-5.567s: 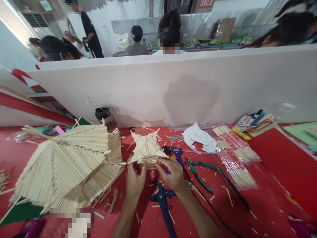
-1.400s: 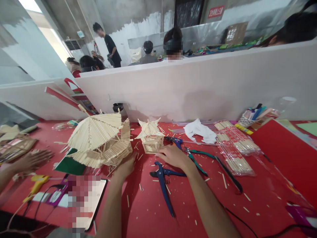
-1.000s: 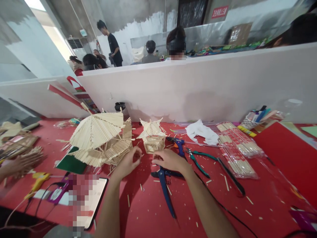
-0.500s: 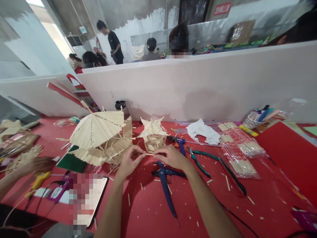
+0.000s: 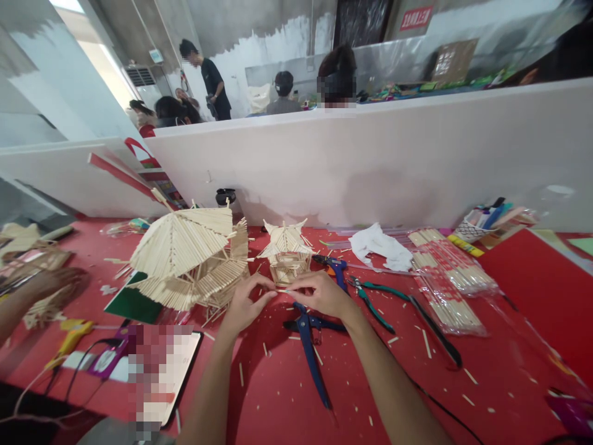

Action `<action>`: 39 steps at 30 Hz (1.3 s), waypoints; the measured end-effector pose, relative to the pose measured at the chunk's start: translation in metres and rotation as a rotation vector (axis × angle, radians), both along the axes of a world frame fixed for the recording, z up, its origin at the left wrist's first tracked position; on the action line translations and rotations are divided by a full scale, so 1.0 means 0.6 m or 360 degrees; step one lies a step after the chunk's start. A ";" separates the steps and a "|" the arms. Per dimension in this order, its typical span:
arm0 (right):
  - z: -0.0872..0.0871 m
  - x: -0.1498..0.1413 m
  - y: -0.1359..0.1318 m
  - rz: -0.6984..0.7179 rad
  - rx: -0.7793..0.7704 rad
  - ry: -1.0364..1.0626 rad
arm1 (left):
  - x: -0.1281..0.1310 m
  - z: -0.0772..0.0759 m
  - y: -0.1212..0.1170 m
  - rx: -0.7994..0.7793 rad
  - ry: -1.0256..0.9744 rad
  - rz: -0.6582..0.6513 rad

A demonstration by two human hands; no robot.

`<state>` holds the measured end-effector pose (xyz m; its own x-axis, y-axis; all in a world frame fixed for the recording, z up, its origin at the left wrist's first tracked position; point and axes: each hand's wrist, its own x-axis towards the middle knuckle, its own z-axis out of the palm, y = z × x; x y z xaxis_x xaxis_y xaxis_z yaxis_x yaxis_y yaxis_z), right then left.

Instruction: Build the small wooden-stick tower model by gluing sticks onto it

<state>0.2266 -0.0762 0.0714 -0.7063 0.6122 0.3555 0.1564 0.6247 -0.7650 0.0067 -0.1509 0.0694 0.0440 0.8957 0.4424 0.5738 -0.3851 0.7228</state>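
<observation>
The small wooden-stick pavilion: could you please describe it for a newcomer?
On the red tabletop, before the long white partition, look just left of the blue glue gun. The small pavilion there has upturned roof corners, unlike the larger wooden-stick pavilion further left.

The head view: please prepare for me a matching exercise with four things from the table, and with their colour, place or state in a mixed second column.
Column one
1. Short stick
2. Tissue or cloth
3. Pliers
4. Cutting tool

Column two
A. With teal handles
B. White and crumpled
C. Held between the left hand and the right hand
D. Dark blue, lying nearer to the wearer than the small model

Right pairs: 1-C, 2-B, 3-A, 4-D
</observation>
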 end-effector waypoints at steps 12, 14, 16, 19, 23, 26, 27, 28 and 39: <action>0.016 0.001 -0.004 -0.0017 -0.0044 -0.0141 | -0.001 -0.019 0.013 0.0011 0.0161 -0.0254; 0.015 0.000 -0.004 -0.0016 -0.0029 -0.0144 | -0.001 -0.023 0.013 0.0009 0.0156 -0.0266; 0.012 -0.002 -0.003 -0.0009 0.0009 -0.0147 | -0.001 -0.027 0.013 -0.0012 0.0169 -0.0292; 0.006 -0.004 -0.003 0.0027 0.0095 -0.0194 | 0.000 -0.033 0.013 -0.0065 0.0213 -0.0350; 0.002 -0.003 -0.001 0.0090 0.0180 -0.0282 | 0.005 -0.032 0.012 -0.0101 0.0247 -0.0423; 0.002 0.000 0.001 0.0137 0.0199 -0.0313 | 0.010 -0.026 0.011 -0.0113 0.0249 -0.0466; 0.002 0.001 0.002 0.0165 0.0188 -0.0323 | 0.012 -0.025 0.010 -0.0115 0.0249 -0.0483; 0.004 0.002 0.003 0.0197 0.0166 -0.0331 | 0.012 -0.024 0.010 -0.0116 0.0249 -0.0500; 0.001 -0.005 -0.004 0.0200 0.0153 -0.0334 | 0.007 -0.019 0.008 -0.0167 0.0127 -0.0518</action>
